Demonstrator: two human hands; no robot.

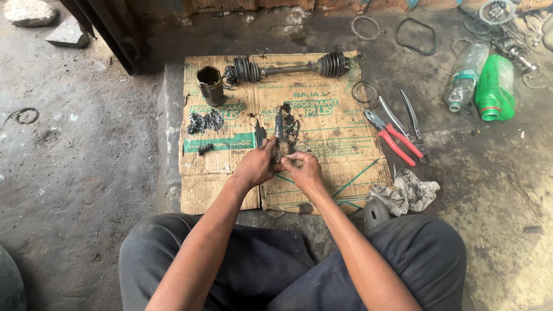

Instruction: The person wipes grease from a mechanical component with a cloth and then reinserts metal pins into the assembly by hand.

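Note:
My left hand point(255, 166) and my right hand point(302, 169) meet over a flattened cardboard sheet point(334, 144), both closed on a small greasy metal joint part point(281, 148) held between them. A short metal shaft point(279, 122) sticks up from that part, away from me. Further back on the cardboard lies a drive axle point(288, 69) with two black rubber boots. A dark metal cup-shaped housing point(211, 84) stands at its left end. Black greasy bits point(205, 122) lie left of my hands.
Red-handled pliers point(393, 137) and a second plier-like tool point(412, 118) lie right of the cardboard, with a metal ring point(364, 92) nearby. A green bottle point(495, 88) and a clear plastic bottle point(465, 75) lie far right. A dirty rag point(406, 192) sits by my right knee.

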